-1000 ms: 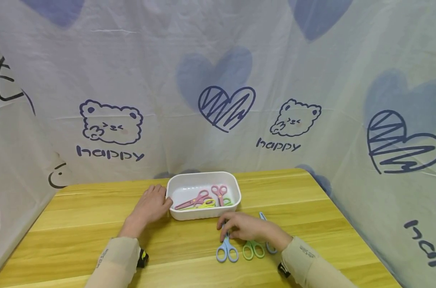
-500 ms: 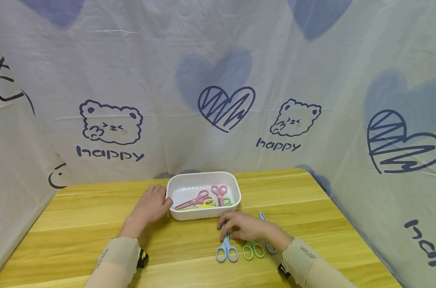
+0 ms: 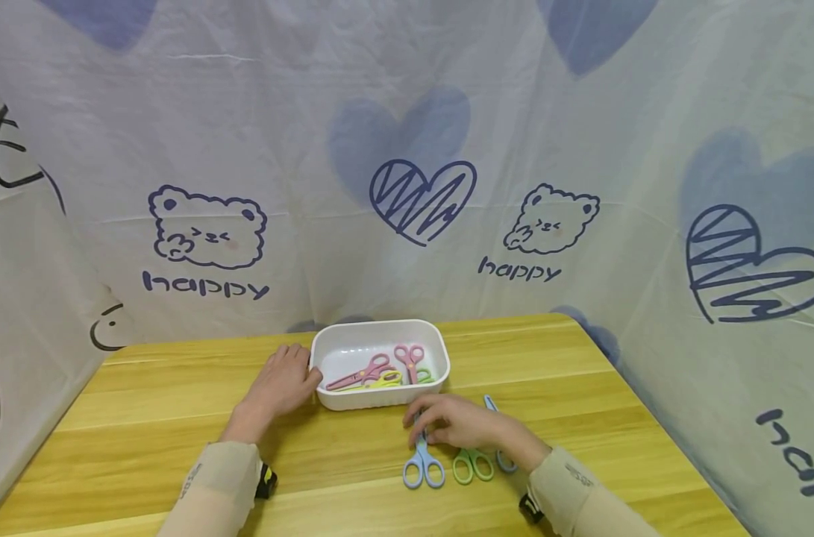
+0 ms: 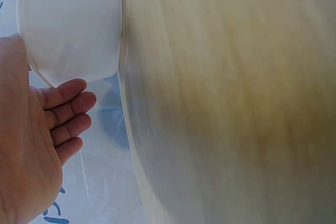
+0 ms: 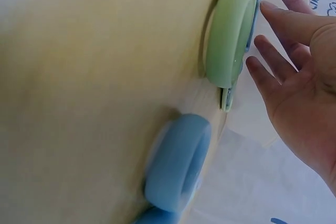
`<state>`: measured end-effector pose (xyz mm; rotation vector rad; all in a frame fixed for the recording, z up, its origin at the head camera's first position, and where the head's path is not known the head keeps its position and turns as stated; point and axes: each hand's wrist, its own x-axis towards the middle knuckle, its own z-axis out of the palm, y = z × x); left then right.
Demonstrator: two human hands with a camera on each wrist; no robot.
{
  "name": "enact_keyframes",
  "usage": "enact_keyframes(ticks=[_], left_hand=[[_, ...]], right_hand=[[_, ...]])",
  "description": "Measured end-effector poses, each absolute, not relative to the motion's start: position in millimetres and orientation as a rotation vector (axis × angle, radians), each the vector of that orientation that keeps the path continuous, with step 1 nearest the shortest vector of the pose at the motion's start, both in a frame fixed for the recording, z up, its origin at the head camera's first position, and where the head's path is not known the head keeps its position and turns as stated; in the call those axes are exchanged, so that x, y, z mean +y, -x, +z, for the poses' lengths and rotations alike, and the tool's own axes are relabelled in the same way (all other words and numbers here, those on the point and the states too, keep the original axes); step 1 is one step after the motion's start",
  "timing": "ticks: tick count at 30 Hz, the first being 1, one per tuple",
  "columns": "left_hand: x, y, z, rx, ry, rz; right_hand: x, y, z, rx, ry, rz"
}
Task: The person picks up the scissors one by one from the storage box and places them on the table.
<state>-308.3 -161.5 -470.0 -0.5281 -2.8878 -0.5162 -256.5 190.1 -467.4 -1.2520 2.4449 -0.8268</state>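
In the head view my left hand (image 3: 282,382) rests beside the left end of a white box (image 3: 380,399), its thumb at the rim. The left wrist view shows its relaxed fingers (image 4: 73,106) next to the outer wall of the box. My right hand (image 3: 462,423) hovers over blue scissors (image 3: 423,456), hiding part of their blades; their handles point toward me. Its fingers (image 5: 275,59) look spread and loosely bent in the right wrist view. Just right of them lie green scissors (image 3: 473,465) and a second blue pair (image 3: 505,462), both partly under the hand.
Inside the box are pink scissors (image 3: 361,373), a second pink pair (image 3: 409,362), yellow scissors (image 3: 386,380) and partly hidden green scissors (image 3: 424,376). The wooden table (image 3: 353,477) meets a hanging printed cloth (image 3: 299,246) behind the box.
My right hand has shifted very slightly left over the blue scissors. My left hand, the box and the scissors stay where they were.
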Motion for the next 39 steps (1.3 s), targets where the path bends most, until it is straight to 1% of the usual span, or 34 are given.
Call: enact_keyframes(ticks=[9, 24, 32, 39], left_hand=[[-163, 309, -471, -2.867, 0.528, -0.509], [-163, 310, -470, -2.892, 0.531, -0.518], [-163, 308, -469, -2.888, 0.533, -0.512], [-162, 308, -469, -2.893, 0.533, -0.522]], right_hand=[[194, 254, -467, 2.45, 1.254, -1.002], [196, 258, -457, 2.272, 0.997, -1.623], [184, 268, -444, 2.274, 0.724, -1.967], [173, 284, -436, 2.287, 0.429, -2.076]])
